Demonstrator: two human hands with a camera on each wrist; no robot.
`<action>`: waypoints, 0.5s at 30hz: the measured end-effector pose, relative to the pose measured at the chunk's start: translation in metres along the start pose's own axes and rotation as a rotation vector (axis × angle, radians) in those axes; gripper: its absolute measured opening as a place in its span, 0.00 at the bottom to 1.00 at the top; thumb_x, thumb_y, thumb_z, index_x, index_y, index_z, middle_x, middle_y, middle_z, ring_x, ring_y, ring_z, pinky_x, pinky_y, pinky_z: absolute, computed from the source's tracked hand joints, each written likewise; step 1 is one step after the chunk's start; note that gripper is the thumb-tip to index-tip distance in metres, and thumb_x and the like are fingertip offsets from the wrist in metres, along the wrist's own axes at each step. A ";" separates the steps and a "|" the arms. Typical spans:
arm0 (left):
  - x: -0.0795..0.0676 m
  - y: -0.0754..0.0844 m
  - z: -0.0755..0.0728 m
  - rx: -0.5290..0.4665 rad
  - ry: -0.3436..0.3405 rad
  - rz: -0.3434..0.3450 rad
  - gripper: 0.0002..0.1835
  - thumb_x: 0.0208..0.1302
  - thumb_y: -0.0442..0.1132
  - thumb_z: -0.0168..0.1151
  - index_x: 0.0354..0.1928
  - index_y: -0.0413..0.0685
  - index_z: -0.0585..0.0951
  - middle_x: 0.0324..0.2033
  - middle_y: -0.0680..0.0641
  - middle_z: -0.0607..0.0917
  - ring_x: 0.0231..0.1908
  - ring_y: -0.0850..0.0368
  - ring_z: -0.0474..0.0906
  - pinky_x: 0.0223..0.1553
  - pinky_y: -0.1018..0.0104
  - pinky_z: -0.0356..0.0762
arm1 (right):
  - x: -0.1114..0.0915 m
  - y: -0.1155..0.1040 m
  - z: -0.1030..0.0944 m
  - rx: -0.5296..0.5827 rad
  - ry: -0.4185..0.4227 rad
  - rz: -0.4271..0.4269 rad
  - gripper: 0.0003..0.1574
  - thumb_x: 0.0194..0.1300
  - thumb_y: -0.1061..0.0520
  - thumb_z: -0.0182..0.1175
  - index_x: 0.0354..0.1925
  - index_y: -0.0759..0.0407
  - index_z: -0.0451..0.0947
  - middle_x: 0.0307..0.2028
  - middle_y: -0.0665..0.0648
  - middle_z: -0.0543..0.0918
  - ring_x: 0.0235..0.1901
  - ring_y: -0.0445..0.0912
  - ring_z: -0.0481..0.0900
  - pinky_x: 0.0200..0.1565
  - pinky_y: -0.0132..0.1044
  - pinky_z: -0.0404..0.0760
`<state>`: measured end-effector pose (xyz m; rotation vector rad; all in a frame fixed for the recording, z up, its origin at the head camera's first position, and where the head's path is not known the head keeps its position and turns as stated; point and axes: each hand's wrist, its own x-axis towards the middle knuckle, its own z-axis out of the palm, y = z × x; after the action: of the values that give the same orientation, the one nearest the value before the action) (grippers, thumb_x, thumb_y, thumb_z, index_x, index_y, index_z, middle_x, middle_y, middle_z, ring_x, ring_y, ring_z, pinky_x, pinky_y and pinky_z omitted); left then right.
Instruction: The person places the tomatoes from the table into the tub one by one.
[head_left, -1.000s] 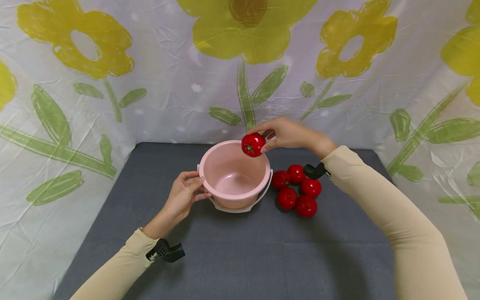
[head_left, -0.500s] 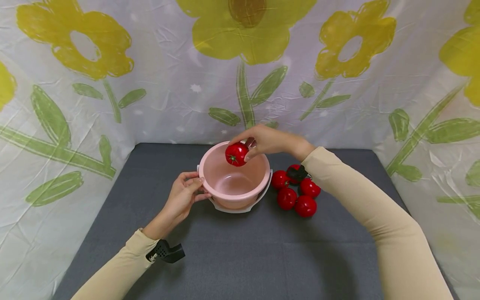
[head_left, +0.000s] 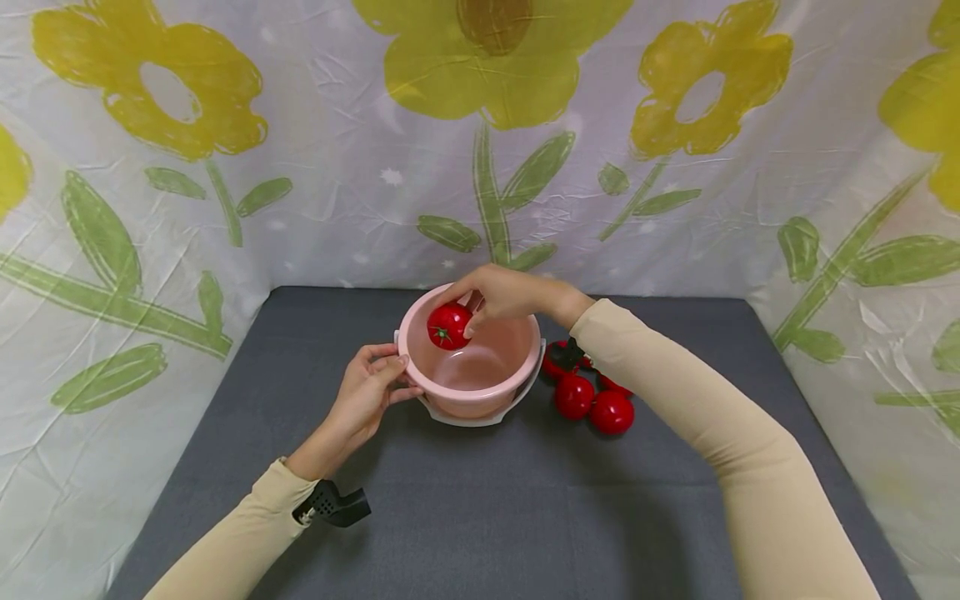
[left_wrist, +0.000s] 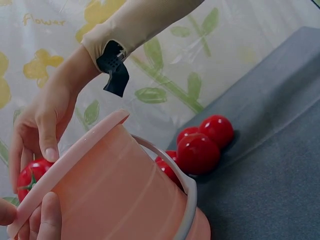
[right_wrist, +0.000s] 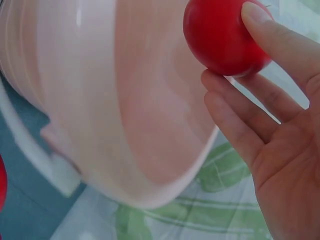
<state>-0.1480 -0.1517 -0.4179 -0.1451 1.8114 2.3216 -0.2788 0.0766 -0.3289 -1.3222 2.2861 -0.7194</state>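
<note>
A pink bucket (head_left: 468, 400) with a white handle stands upright on the dark table. My left hand (head_left: 365, 389) grips its rim at the left, thumb on top and fingers below the edge. Over the bucket's mouth, my right hand (head_left: 495, 293) holds a red tomato (head_left: 448, 326) with a green stem between thumb and fingers. In the right wrist view the tomato (right_wrist: 222, 37) sits against the thumb and fingertips, beside the bucket's inner wall (right_wrist: 160, 100). What I can see of the bucket's bottom is bare.
Several more red tomatoes (head_left: 574, 397) lie clustered just right of the bucket, partly hidden under my right forearm. The grey cloth-covered table (head_left: 480, 508) ends at a flower-printed curtain (head_left: 337, 167) behind and at both sides.
My right hand has carried the tomato left and down, from the bucket's right rim to inside its mouth on the left. The left hand and bucket have stayed put.
</note>
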 end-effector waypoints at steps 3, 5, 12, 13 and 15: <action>0.000 0.000 0.000 -0.001 0.003 0.001 0.14 0.73 0.30 0.50 0.53 0.46 0.60 0.31 0.55 0.82 0.28 0.64 0.81 0.35 0.69 0.88 | 0.004 0.001 0.004 0.012 -0.011 0.011 0.31 0.60 0.62 0.69 0.62 0.52 0.77 0.53 0.54 0.85 0.47 0.47 0.84 0.52 0.34 0.85; 0.000 0.000 0.000 0.000 0.003 0.001 0.13 0.73 0.30 0.50 0.53 0.47 0.60 0.31 0.55 0.82 0.28 0.64 0.81 0.35 0.68 0.88 | 0.006 0.002 0.007 0.020 -0.016 0.017 0.32 0.59 0.62 0.69 0.62 0.52 0.77 0.54 0.54 0.85 0.46 0.47 0.84 0.52 0.33 0.85; 0.001 -0.001 0.000 -0.007 0.000 0.007 0.14 0.73 0.30 0.51 0.53 0.47 0.60 0.32 0.53 0.82 0.28 0.63 0.81 0.35 0.68 0.88 | 0.010 0.006 0.015 0.051 -0.031 0.011 0.32 0.60 0.64 0.68 0.63 0.52 0.76 0.55 0.53 0.84 0.47 0.47 0.84 0.52 0.33 0.85; 0.001 -0.001 0.000 -0.007 0.001 0.008 0.14 0.73 0.30 0.51 0.53 0.47 0.60 0.32 0.53 0.82 0.28 0.63 0.81 0.35 0.69 0.88 | 0.011 0.006 0.016 0.057 -0.032 0.008 0.32 0.60 0.64 0.68 0.63 0.53 0.76 0.56 0.53 0.84 0.48 0.47 0.83 0.53 0.33 0.85; 0.001 -0.001 -0.001 -0.010 0.001 0.008 0.14 0.73 0.29 0.50 0.53 0.47 0.60 0.33 0.53 0.82 0.28 0.63 0.81 0.34 0.69 0.88 | 0.012 0.006 0.017 0.075 -0.036 0.006 0.31 0.61 0.65 0.66 0.63 0.54 0.76 0.56 0.54 0.84 0.49 0.47 0.83 0.54 0.34 0.85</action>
<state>-0.1486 -0.1521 -0.4188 -0.1408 1.8046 2.3372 -0.2784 0.0649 -0.3465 -1.2840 2.2119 -0.7658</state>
